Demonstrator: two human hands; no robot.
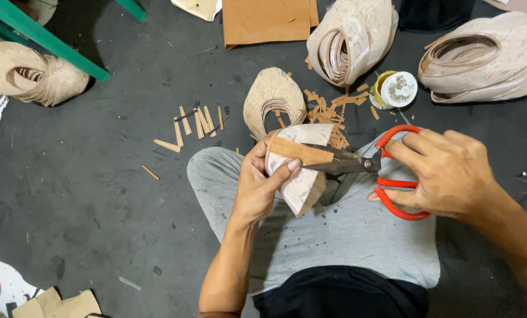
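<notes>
Head view: left hand [257,185] pinching a pale curved leather piece [302,176] above the lap, right hand [446,174] fingers closed through red-handled scissors [372,168], blades seemingly biting its tan strip [299,151], offcuts [196,123] scattered on dark floor [87,176].

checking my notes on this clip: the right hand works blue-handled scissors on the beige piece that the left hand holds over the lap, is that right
Not quite: the scissors have red handles, not blue. The head view shows the right hand through the red loops, blades closing on the brown strip on the beige piece, which the left hand holds over the lap.
</notes>
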